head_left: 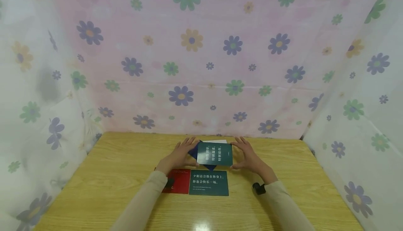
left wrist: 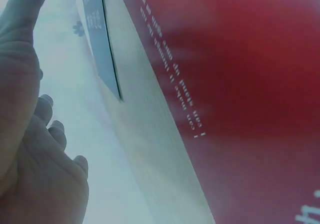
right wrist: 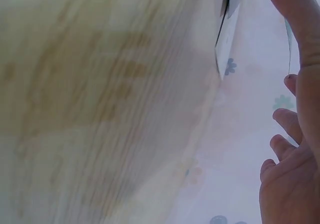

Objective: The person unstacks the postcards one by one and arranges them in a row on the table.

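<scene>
A dark green card (head_left: 214,154) with white lettering turned sideways is held between both hands, over a blue card (head_left: 193,152) and a white one (head_left: 215,141) that it partly covers. My left hand (head_left: 180,155) grips its left edge, thumb at the lower corner and fingers at the upper. At the opposite edge my right hand (head_left: 250,159) pinches it the same way; the right wrist view shows a thin card edge between thumb and fingers. Nearer lie a red card (head_left: 180,182), partly hidden by the left wrist, and another green card (head_left: 209,185) lying against its right side.
The cards lie on a wood-grain table (head_left: 126,161). Flower-printed cloth (head_left: 207,49) stands behind it and along both sides. A small black device (head_left: 259,188) sits at the right wrist.
</scene>
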`<state>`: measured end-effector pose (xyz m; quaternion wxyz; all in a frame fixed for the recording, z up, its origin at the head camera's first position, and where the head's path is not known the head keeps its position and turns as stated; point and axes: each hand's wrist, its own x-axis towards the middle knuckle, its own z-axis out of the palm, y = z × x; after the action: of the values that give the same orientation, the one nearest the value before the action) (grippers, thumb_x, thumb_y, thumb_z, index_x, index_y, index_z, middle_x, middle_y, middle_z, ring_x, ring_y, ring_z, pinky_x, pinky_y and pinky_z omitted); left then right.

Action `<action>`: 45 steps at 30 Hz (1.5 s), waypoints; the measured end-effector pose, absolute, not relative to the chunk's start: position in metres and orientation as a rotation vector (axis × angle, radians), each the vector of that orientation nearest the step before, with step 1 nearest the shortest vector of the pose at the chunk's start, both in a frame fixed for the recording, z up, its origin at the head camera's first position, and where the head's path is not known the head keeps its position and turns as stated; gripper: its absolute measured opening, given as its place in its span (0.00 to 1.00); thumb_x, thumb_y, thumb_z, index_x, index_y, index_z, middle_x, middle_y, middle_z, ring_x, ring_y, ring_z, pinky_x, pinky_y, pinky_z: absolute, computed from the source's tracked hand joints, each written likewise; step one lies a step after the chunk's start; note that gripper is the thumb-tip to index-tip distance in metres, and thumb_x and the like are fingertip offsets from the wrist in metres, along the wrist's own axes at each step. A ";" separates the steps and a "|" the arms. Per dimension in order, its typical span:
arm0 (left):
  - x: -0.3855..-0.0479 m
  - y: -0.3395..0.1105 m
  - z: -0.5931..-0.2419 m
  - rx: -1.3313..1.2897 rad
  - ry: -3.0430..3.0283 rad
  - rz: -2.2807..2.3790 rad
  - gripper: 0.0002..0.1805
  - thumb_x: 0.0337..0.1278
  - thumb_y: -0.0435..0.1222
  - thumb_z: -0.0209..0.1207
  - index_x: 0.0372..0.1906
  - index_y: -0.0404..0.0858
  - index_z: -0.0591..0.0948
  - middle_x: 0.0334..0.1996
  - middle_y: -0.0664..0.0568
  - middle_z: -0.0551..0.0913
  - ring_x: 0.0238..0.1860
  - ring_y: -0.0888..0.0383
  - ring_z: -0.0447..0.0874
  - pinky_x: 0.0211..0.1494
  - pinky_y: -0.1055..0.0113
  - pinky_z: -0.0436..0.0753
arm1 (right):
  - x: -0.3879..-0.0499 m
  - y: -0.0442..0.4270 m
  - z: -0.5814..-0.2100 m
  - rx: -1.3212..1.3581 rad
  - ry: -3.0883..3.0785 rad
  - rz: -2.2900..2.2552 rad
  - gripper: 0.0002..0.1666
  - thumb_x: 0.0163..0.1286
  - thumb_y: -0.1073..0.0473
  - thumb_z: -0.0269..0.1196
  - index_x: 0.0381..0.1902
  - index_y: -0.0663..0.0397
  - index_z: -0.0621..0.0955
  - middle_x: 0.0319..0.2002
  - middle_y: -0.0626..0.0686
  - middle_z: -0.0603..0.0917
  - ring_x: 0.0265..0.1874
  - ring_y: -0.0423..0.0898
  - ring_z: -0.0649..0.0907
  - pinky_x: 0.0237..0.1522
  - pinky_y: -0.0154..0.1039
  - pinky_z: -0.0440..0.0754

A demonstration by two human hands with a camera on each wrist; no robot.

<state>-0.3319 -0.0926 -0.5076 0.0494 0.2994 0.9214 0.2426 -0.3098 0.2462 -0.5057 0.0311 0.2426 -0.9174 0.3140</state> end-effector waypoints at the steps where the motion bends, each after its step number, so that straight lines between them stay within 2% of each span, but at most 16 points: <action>1: -0.329 -0.093 -0.507 0.913 2.810 0.734 0.55 0.54 0.52 0.73 0.81 0.40 0.57 0.82 0.40 0.48 0.82 0.36 0.40 0.79 0.32 0.43 | -0.307 0.246 -0.505 0.750 -2.825 0.969 0.59 0.46 0.55 0.84 0.73 0.64 0.69 0.78 0.68 0.56 0.78 0.70 0.48 0.70 0.77 0.55; 15: -0.294 -0.085 -0.505 0.962 2.931 0.602 0.55 0.54 0.57 0.70 0.81 0.41 0.57 0.82 0.40 0.51 0.81 0.35 0.43 0.79 0.32 0.47 | -0.281 0.249 -0.501 0.740 -2.840 0.811 0.60 0.41 0.51 0.86 0.70 0.66 0.72 0.78 0.67 0.59 0.78 0.69 0.51 0.71 0.75 0.54; 22: -0.275 -0.077 -0.505 0.985 2.971 0.528 0.57 0.52 0.60 0.70 0.81 0.43 0.57 0.82 0.43 0.48 0.82 0.38 0.39 0.78 0.31 0.46 | -0.264 0.256 -0.502 0.773 -2.823 0.788 0.59 0.39 0.52 0.87 0.68 0.67 0.74 0.77 0.68 0.61 0.77 0.71 0.52 0.71 0.76 0.53; 27: -0.261 -0.070 -0.505 0.983 2.939 0.600 0.55 0.53 0.58 0.70 0.81 0.42 0.59 0.82 0.43 0.49 0.82 0.36 0.41 0.78 0.30 0.46 | -0.251 0.263 -0.503 0.773 -2.833 0.803 0.59 0.38 0.53 0.87 0.68 0.66 0.75 0.77 0.68 0.60 0.78 0.70 0.51 0.72 0.75 0.51; 33: -0.248 -0.059 -0.508 0.952 2.917 0.647 0.54 0.52 0.55 0.73 0.79 0.39 0.62 0.81 0.40 0.53 0.81 0.35 0.45 0.77 0.29 0.47 | -0.238 0.272 -0.504 0.742 -2.889 0.818 0.58 0.39 0.51 0.87 0.68 0.64 0.75 0.77 0.68 0.60 0.77 0.72 0.50 0.68 0.78 0.57; 37: -0.243 -0.047 -0.510 0.901 2.945 0.623 0.54 0.49 0.54 0.75 0.78 0.39 0.64 0.81 0.41 0.55 0.80 0.34 0.46 0.77 0.30 0.51 | -0.233 0.278 -0.506 0.735 -2.898 0.826 0.58 0.39 0.51 0.86 0.68 0.65 0.75 0.77 0.68 0.60 0.77 0.72 0.50 0.67 0.79 0.57; 45: -0.231 -0.025 -0.513 0.877 2.925 0.590 0.55 0.48 0.58 0.73 0.78 0.40 0.64 0.81 0.43 0.55 0.81 0.36 0.47 0.77 0.31 0.52 | -0.224 0.297 -0.514 0.726 -2.860 0.754 0.58 0.33 0.53 0.88 0.64 0.67 0.78 0.73 0.73 0.64 0.73 0.76 0.54 0.65 0.80 0.58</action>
<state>-0.2315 -0.0253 -0.5125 0.0159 0.2820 0.9403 0.1898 -0.2245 0.2974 -0.5137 0.0480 0.2380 -0.9380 0.2474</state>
